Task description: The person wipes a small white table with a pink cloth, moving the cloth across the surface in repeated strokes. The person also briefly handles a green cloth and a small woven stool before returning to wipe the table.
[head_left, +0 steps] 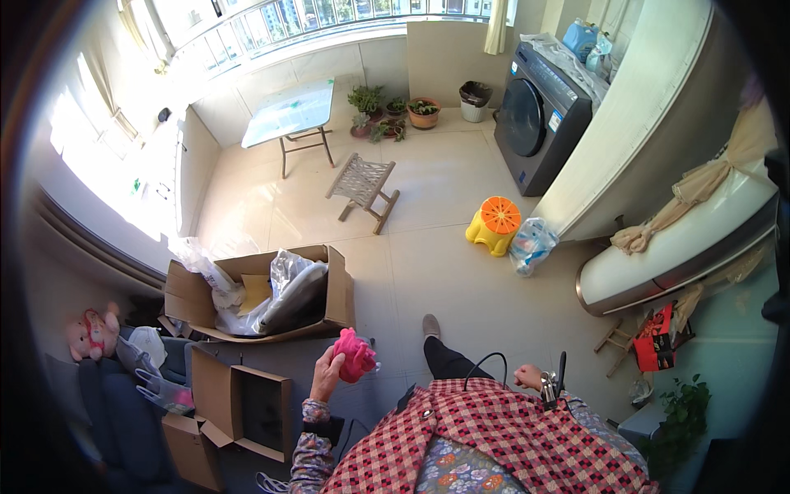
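Observation:
My left hand point(326, 375) is closed around a bright pink, crumpled, soft-looking bundle, perhaps cloth point(355, 356); its exact kind does not show. A little white edge sticks out on its right side. Just beyond that hand stands a large open cardboard box point(341, 290) with clear plastic wrapping point(287, 278) and a grey wrapped object inside. My right hand point(527, 376) hangs at my right side, fingers curled, with nothing visible in it. A dark device with a clip point(549, 393) is on the right wrist.
A smaller open box point(262, 412) lies left on a dark seat, near a pink plush toy point(93, 331). Ahead are a woven folding stool point(362, 181), a small table point(292, 113) and potted plants point(366, 100). A yellow stool point(494, 224), plastic bag point(533, 245) and washing machine point(539, 115) stand right.

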Available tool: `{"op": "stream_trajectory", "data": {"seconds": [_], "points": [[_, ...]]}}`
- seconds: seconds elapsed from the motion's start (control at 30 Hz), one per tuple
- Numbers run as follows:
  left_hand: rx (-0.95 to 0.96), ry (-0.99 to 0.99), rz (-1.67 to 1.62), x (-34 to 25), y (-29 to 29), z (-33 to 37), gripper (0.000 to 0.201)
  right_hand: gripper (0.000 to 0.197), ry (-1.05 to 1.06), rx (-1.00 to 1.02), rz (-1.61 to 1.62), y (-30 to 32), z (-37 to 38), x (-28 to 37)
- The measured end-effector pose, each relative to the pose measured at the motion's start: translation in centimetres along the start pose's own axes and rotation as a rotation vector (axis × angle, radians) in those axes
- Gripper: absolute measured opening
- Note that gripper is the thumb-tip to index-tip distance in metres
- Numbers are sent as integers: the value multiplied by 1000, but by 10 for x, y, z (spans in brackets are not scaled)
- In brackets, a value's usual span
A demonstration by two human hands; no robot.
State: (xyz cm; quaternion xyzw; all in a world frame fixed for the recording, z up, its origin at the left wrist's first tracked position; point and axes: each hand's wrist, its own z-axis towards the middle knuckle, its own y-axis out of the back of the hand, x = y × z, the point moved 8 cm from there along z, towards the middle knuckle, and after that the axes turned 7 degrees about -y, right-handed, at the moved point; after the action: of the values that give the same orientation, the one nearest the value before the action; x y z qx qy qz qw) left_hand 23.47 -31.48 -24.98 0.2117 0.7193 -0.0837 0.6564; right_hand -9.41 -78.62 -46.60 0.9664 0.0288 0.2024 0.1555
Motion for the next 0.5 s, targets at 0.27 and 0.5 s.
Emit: {"op": "stream_trajectory", "data": {"seconds": [0.27,0.5], "points": [[-47,95,9,-29,15,138,33,24,417,5,249,92,17,282],[27,193,106,-34,17,213,35,25,1203,213,197,190,-196,612]]}}
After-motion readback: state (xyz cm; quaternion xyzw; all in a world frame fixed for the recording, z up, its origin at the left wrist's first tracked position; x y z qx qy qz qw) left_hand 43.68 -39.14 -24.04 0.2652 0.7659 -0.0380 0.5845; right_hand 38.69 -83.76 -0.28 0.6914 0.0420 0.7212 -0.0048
